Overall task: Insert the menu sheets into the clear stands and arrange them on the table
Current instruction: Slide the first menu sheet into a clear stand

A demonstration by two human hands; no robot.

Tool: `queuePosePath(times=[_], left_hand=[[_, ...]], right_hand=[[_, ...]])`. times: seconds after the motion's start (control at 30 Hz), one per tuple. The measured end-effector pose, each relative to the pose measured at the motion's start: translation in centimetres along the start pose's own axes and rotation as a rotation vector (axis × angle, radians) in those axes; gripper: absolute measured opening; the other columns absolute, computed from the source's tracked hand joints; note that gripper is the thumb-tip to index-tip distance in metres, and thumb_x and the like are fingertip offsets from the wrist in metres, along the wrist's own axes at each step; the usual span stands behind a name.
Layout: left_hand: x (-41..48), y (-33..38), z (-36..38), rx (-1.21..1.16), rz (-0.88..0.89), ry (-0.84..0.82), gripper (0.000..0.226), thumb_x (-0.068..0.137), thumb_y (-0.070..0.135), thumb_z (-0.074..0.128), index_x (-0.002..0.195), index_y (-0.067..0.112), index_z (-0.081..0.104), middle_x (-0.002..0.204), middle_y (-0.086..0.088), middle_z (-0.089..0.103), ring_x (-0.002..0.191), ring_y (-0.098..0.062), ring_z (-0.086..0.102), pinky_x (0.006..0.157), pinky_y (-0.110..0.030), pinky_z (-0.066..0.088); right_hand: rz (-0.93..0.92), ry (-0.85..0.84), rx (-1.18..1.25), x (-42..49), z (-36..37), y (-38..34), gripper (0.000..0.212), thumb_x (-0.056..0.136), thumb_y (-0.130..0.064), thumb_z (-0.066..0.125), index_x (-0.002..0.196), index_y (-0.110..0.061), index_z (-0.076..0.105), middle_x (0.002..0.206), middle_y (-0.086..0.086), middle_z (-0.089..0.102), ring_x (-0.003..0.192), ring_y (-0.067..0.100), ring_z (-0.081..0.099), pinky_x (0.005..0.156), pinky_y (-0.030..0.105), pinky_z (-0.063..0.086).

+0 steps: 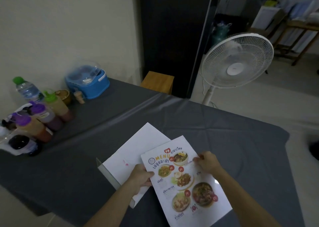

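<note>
A colourful menu sheet (186, 183) with food photos lies face up over the near part of the grey-covered table (224, 132). My right hand (206, 162) pinches its right edge. My left hand (140, 176) grips its left edge, thumb on top. Under the sheet, to the left, lies a clear stand (133, 151) flat on the table, with a white sheet inside showing a small pink mark. The stand's base flap (107, 173) sticks up at its near left end.
Along the wall at left stand several sauce bottles (43, 116), a water bottle (25, 88), a dark jar (22, 144) and a blue lidded container (88, 82). A white standing fan (236, 61) and a wooden stool (158, 82) are beyond the table's far edge.
</note>
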State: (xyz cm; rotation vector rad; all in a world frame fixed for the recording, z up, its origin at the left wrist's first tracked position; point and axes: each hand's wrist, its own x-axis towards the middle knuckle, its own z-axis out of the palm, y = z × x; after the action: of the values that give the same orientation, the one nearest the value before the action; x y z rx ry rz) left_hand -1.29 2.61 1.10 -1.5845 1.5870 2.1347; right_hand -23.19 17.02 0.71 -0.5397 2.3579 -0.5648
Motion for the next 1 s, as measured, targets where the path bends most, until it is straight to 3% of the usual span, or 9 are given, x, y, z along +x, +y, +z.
queuePosePath(times=[0.17, 0.33, 0.47, 0.67, 0.83, 1.0], left_hand=[[-0.6, 3.3, 1.5, 0.091, 0.104, -0.016, 0.018, 0.09, -0.006, 0.053, 0.092, 0.009, 0.063, 0.098, -0.011, 0.073, 0.081, -0.022, 0.072, 0.055, -0.028, 0.059], [-1.0, 7.5, 4.3, 0.194, 0.237, -0.038, 0.013, 0.089, -0.004, 0.055, 0.098, 0.004, 0.06, 0.11, -0.015, 0.072, 0.097, -0.03, 0.071, 0.078, -0.045, 0.061], [-2.5, 11.0, 7.3, 0.323, 0.411, -0.062, 0.013, 0.09, -0.001, 0.055, 0.089, 0.011, 0.05, 0.104, -0.009, 0.066, 0.1, -0.031, 0.069, 0.072, -0.042, 0.061], [-3.9, 14.6, 11.0, 0.527, 0.62, -0.03, 0.013, 0.088, 0.005, 0.06, 0.091, 0.009, 0.048, 0.095, -0.009, 0.065, 0.092, -0.027, 0.068, 0.078, -0.047, 0.06], [-4.6, 15.2, 12.7, 0.564, 0.759, -0.009, 0.009, 0.089, 0.005, 0.059, 0.092, 0.003, 0.05, 0.087, -0.005, 0.063, 0.077, -0.019, 0.064, 0.055, -0.027, 0.05], [-4.3, 14.7, 12.9, 0.52, 0.833, 0.0, 0.013, 0.089, 0.007, 0.06, 0.097, 0.0, 0.054, 0.095, -0.009, 0.069, 0.087, -0.023, 0.068, 0.071, -0.039, 0.059]], right_hand=[[0.01, 0.123, 0.058, -1.5, -3.2, 0.6, 0.032, 0.085, -0.021, 0.061, 0.085, 0.011, 0.06, 0.075, 0.009, 0.056, 0.068, 0.02, 0.051, 0.059, 0.028, 0.039], [0.006, 0.268, 0.163, -4.0, -7.4, 1.8, 0.025, 0.086, -0.02, 0.061, 0.069, -0.007, 0.048, 0.066, 0.006, 0.053, 0.059, 0.017, 0.048, 0.053, 0.027, 0.037], [0.005, 0.407, 0.261, -6.1, -10.3, 3.3, 0.025, 0.086, -0.02, 0.061, 0.068, -0.007, 0.049, 0.065, 0.006, 0.053, 0.06, 0.019, 0.05, 0.052, 0.027, 0.037], [0.002, 0.513, 0.336, -8.6, -12.8, 5.5, 0.025, 0.089, -0.022, 0.059, 0.091, 0.002, 0.062, 0.084, 0.01, 0.063, 0.072, 0.02, 0.056, 0.058, 0.029, 0.041], [-0.044, 0.575, 0.358, -9.6, -13.7, 6.6, 0.014, 0.089, -0.021, 0.061, 0.084, -0.008, 0.058, 0.075, -0.001, 0.059, 0.067, 0.012, 0.055, 0.053, 0.018, 0.037], [-0.076, 0.601, 0.46, -9.4, -13.6, 7.6, 0.014, 0.089, -0.019, 0.061, 0.081, -0.008, 0.061, 0.082, 0.007, 0.066, 0.074, 0.021, 0.06, 0.066, 0.031, 0.047]])
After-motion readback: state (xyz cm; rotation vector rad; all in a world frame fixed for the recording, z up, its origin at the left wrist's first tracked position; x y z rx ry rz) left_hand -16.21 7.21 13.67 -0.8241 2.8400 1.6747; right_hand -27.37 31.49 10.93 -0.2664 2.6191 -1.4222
